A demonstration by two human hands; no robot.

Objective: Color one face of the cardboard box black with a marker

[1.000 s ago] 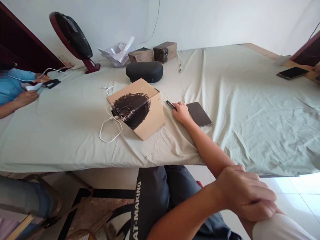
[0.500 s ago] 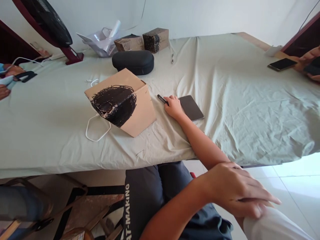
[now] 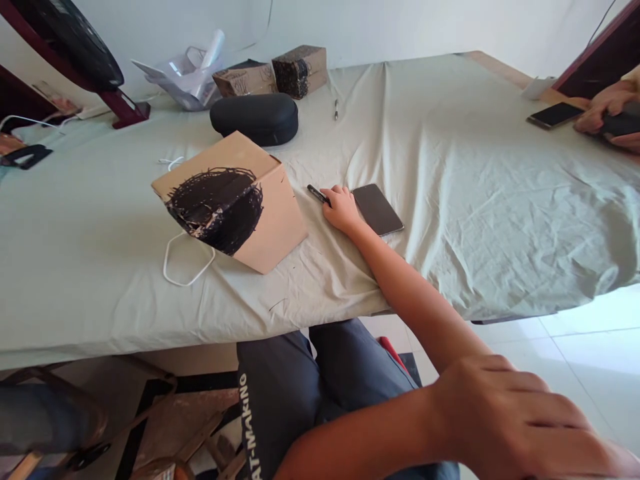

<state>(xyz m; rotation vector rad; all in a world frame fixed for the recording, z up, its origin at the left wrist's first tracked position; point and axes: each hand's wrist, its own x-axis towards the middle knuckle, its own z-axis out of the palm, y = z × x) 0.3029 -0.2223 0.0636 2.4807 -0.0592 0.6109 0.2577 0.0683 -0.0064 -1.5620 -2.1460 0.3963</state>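
On the table, my right hand (image 3: pixel 341 208) lies with its fingers closed over a black marker pen (image 3: pixel 317 194), whose end sticks out on the left. Right beside that hand is a dark tablet or phone (image 3: pixel 377 209), flat on the cloth. My left hand (image 3: pixel 530 417) crosses over my right arm (image 3: pixel 425 293) at the lower right, its fingers bent round the arm near the elbow; the fingertips are hidden. To the left of the pen, a brown cardboard paper bag (image 3: pixel 280 217) with a scribbled black patch and a white cord handle (image 3: pixel 190 283) lies on its side.
Behind the bag are a black hard case (image 3: pixel 255 120), two cardboard boxes (image 3: pixel 303 70) and a clear plastic basket (image 3: pixel 187 87). A small pen (image 3: pixel 336 110) lies farther back. A fan (image 3: pixel 75 53) stands at left. Another person's hands (image 3: pixel 610 113) are near a phone (image 3: pixel 555 115) at right.
My left hand has slid down and to the right over my right arm, its fingers now more bent. The white sleeve has gone from view. The view has shifted slightly; my right hand keeps its place.
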